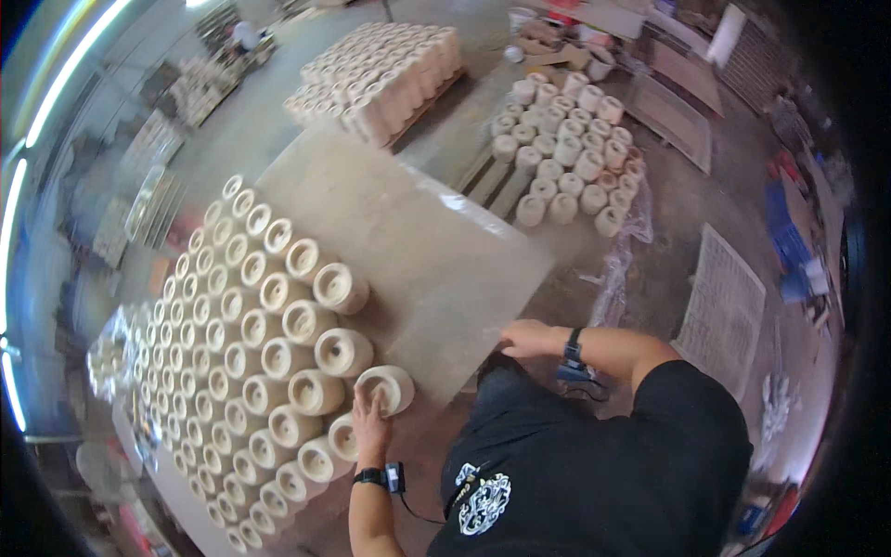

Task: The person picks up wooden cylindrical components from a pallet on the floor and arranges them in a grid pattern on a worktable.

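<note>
Many pale, thick-walled round pots stand mouth up in close rows on a large table. At the near corner of the rows, my left hand grips one pot, its fingers over the rim and into the hollow. That pot stands slightly apart from its neighbours. By the bare side of the tabletop, my right hand is at the near edge, knuckles up. Its fingertips are hidden, so whether it holds anything cannot be made out.
Beyond the table, a pallet carries a tall block of stacked pale pots. More loose pots crowd a slatted pallet at the far right. A pale flat panel lies on the floor at right, and clear plastic wrap trails nearby.
</note>
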`<action>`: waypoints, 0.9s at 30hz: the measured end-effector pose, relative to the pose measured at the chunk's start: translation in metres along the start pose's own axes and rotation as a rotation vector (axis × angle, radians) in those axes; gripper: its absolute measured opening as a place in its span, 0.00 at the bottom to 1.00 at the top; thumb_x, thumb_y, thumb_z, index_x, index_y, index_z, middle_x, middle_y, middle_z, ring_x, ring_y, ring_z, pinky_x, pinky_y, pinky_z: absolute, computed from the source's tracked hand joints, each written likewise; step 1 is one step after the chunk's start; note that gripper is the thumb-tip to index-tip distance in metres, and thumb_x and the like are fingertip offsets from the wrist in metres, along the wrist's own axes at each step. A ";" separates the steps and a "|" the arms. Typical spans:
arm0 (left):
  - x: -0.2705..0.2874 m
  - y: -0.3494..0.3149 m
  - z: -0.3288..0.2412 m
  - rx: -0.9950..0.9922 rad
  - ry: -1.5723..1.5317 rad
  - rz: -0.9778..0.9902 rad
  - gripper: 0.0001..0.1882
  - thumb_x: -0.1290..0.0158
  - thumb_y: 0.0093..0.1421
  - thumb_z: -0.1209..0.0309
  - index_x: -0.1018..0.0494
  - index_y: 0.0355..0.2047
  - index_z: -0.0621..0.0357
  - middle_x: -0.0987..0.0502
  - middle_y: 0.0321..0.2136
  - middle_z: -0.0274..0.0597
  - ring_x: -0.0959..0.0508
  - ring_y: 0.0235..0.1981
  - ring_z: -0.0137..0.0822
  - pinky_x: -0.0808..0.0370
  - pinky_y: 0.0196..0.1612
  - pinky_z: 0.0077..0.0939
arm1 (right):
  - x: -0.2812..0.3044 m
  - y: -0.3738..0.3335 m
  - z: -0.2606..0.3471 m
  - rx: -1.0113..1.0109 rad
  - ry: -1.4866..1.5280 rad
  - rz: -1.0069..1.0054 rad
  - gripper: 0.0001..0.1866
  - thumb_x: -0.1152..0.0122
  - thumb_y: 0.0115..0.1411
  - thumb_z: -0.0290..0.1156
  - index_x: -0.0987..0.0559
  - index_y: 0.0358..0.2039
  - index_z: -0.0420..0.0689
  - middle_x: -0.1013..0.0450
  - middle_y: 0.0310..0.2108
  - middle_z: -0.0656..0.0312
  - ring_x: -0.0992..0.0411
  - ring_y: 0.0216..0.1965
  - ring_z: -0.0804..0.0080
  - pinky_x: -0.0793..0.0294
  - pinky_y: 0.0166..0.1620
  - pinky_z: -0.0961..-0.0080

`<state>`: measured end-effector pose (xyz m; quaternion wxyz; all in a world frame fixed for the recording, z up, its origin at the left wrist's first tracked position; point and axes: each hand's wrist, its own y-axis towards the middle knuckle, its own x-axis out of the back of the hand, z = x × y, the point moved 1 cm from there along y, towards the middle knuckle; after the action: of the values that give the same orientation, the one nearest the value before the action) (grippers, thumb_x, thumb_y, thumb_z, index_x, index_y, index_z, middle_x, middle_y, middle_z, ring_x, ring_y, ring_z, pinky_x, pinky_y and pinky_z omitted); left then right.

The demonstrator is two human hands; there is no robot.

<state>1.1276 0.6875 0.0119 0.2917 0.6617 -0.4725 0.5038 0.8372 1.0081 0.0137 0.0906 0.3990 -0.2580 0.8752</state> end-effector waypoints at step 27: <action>-0.148 -0.004 -0.219 0.136 -0.220 0.344 0.28 0.42 0.55 0.61 0.32 0.55 0.55 0.33 0.55 0.53 0.39 0.61 0.55 0.41 0.63 0.45 | -0.050 -0.225 -0.334 -0.754 0.435 0.011 0.20 0.48 0.54 0.40 0.19 0.34 0.35 0.23 0.36 0.41 0.24 0.41 0.46 0.27 0.45 0.55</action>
<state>1.0394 0.9269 -0.0572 0.1027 0.6403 -0.5726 0.5016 0.7346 1.3764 -0.1212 0.2775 0.1428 -0.5367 0.7839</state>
